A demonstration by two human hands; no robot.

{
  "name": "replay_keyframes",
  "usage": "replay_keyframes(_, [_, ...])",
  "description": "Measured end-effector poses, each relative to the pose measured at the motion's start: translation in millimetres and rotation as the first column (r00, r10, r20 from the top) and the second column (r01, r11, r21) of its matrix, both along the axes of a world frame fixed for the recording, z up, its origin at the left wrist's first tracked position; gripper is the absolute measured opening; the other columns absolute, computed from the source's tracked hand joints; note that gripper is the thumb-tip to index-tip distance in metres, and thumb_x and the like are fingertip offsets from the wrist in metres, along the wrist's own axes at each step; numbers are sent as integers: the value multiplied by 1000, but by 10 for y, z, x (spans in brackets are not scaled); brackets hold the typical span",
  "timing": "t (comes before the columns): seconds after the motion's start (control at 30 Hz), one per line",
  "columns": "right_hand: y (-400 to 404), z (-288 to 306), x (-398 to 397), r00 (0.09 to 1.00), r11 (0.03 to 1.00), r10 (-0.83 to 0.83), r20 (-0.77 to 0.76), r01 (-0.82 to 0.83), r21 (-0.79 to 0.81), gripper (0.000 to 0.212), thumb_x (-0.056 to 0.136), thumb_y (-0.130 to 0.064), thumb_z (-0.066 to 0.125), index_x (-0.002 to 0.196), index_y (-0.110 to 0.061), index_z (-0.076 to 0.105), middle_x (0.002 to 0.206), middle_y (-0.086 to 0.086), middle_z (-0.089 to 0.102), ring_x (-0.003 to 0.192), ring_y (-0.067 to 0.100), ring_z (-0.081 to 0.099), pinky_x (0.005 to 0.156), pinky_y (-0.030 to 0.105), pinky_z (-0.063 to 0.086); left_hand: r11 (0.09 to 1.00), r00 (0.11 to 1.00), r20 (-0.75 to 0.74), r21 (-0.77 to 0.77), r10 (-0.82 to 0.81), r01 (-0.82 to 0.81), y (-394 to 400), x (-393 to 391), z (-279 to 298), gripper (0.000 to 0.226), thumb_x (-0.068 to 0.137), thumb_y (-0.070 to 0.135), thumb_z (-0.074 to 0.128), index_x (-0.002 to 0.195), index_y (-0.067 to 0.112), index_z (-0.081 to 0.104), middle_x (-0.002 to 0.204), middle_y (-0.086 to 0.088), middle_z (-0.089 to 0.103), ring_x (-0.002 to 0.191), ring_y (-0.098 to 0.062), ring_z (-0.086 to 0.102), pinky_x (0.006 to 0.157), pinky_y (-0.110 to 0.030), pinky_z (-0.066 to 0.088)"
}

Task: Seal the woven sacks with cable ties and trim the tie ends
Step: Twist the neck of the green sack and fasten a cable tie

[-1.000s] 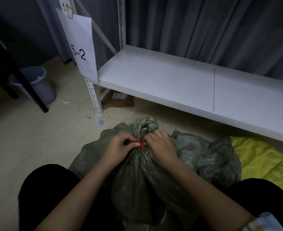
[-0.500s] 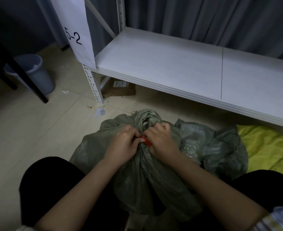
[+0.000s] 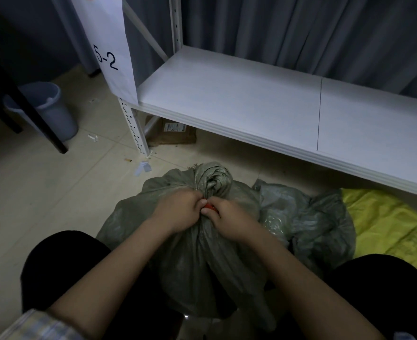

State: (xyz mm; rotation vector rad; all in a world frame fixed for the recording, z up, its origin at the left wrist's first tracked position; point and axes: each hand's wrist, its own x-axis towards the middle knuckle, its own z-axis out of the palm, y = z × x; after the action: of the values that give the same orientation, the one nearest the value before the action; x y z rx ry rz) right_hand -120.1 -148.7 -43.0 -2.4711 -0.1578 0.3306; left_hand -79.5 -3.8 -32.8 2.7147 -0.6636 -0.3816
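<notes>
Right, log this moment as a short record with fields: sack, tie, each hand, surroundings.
sack: grey-green woven sack on the floor between the knees, neck gathered and twisted
tie: red cable tie at the neck, mostly hidden by fingers
left hand: left hand grips the neck at the tie
right hand: right hand pinches at the tie
tie end trimmed: cannot tell
surroundings: white shelf, paper label "5-2", blue bin, yellow sack

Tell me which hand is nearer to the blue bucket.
Left. The left hand grips the green sack's neck on the side toward the blue bucket, which stands far left; the right hand grips it on the far side.
</notes>
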Motion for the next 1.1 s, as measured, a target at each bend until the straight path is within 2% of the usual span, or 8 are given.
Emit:
replay_keyframes(0.07, [28, 19, -13, 1000, 1000, -2, -30, 2, 15, 22, 97, -32, 47, 103, -14, 59, 103, 14, 65, 95, 30, 59, 74, 34, 45, 989, 975, -220, -142, 8, -40, 53, 64, -4, 29, 97, 28, 45, 68, 22, 48, 78, -4, 57, 84, -24, 56, 77, -34, 44])
replay_keyframes(0.13, [84, 56, -52, 998, 998, -61, 18, 61, -32, 23, 98, -29, 45, 105, -14, 60, 104, 15, 66, 96, 31, 60, 72, 32, 43, 965, 951, -308, -247, 11, -91, 71, 57, 11, 33, 97, 23, 47, 64, 22, 46, 70, 1, 50, 74, -15, 51, 70, -29, 37])
replay_keyframes(0.3, [171, 60, -170, 957, 960, -278, 85, 278, 12, 23, 96, -26, 47, 96, -13, 66, 100, 16, 67, 95, 33, 60, 68, 31, 40, 884, 943, -333, -435, 19, -171, 70, -77, -23, 36, 96, 18, 50, 61, 22, 47, 58, 6, 43, 52, 2, 41, 57, -20, 31])
replay_keyframes(0.53, [88, -110, -219, 925, 919, -377, 47, 368, 140, 20, 91, -24, 55, 82, -15, 70, 86, 11, 71, 84, 28, 62, 70, 34, 47, 873, 951, -307, -460, 14, -161, 54, -235, -88, 36, 97, 18, 47, 62, 22, 44, 62, 7, 42, 59, -4, 40, 58, -22, 31])
replay_keyframes(0.7, [-1, -82, -112, 934, 905, -343, -99, 357, 231, 21, 94, -22, 55, 76, -17, 65, 67, 10, 66, 59, 21, 59, 65, 38, 50, 901, 973, -230, -419, 15, -113, 65, -225, -139, 29, 97, 26, 46, 68, 22, 49, 67, 5, 50, 67, -11, 50, 69, -31, 40])
replay_keyframes(0.87, [-10, -20, -217, 941, 950, -305, 149, 289, 118, 23, 98, -24, 44, 91, -13, 63, 88, 12, 68, 81, 29, 62, 68, 35, 45, 948, 999, 33, -318, 39, -27, 57, -172, -66, 26, 93, 40, 45, 75, 23, 53, 79, 2, 53, 78, -17, 54, 73, -40, 47])
replay_keyframes(0.97, [27, -6, -274, 928, 961, -260, 266, 275, -21, 24, 98, -25, 41, 102, -13, 61, 94, 14, 67, 85, 32, 62, 66, 35, 41, 997, 983, 168, 21, -71, 69, -44, -163, 72, 25, 96, 37, 38, 101, 22, 58, 106, -4, 60, 103, -24, 55, 87, -38, 46])
replay_keyframes(1.1, [84, 51, -227, 914, 953, -245, 322, 288, -90, 24, 98, -26, 38, 101, -12, 57, 95, 13, 66, 84, 32, 61, 61, 33, 34, 991, 993, 117, 130, -6, -9, -270, -187, 159, 26, 98, 24, 34, 111, 9, 50, 116, -16, 60, 107, -33, 57, 81, -36, 42])
